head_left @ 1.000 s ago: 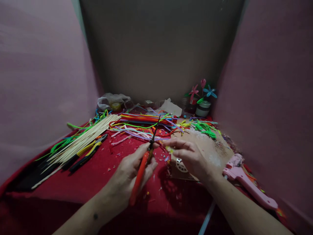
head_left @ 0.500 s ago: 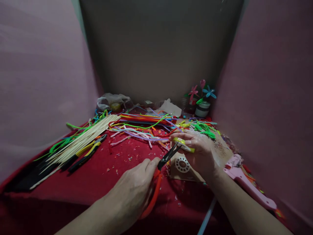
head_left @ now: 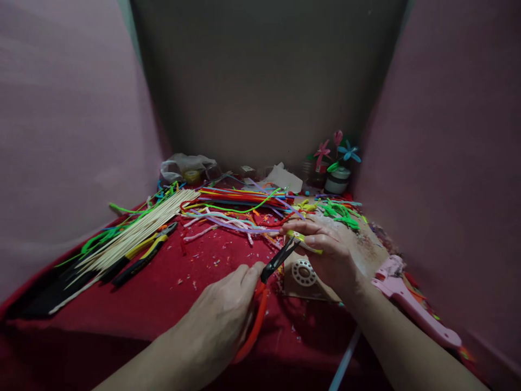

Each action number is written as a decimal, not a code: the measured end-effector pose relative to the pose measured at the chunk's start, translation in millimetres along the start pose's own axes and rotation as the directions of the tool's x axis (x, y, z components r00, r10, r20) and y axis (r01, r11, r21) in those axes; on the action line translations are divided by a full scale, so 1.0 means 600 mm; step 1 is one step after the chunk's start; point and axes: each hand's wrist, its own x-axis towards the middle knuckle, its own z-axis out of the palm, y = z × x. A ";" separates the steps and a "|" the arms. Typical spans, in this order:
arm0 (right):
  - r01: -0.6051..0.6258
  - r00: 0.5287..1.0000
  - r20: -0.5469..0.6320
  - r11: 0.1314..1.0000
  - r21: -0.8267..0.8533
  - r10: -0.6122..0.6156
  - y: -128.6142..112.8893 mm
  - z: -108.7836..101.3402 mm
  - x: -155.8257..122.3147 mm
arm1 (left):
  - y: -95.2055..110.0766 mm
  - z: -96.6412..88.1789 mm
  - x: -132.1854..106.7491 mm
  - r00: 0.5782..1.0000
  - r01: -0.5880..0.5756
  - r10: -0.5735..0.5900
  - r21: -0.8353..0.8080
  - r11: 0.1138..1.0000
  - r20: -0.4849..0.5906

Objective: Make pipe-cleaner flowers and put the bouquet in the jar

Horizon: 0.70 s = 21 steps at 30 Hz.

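Observation:
My left hand point(head_left: 222, 317) is closed round the red handles of a pair of scissors point(head_left: 264, 296). The black blades point up and right, slightly apart, with their tips at a short yellow-green pipe cleaner piece point(head_left: 303, 241). My right hand point(head_left: 325, 250) pinches that piece between thumb and fingers, just above a white tape spool point(head_left: 303, 272) lying on a brown cardboard sheet point(head_left: 362, 250).
A red cloth point(head_left: 163, 293) covers the table. Bamboo skewers point(head_left: 134, 233), yellow-handled pliers point(head_left: 142, 255) and coloured pipe cleaners point(head_left: 240, 203) lie to the left and behind. A pink glue gun point(head_left: 411, 307) lies at right. Pipe-cleaner flowers in a pot point(head_left: 337, 163) stand at the back.
My left hand turned the scissors from upright to pointing right and lowered them. My right hand lifted the yellow-green piece off the spool. In the last half second almost nothing moved.

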 end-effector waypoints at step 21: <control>0.174 0.984 0.080 0.953 -0.247 -0.159 0.014 -0.010 -0.001 | 0.015 -0.015 0.004 0.993 0.093 -0.052 -0.431 0.898 0.107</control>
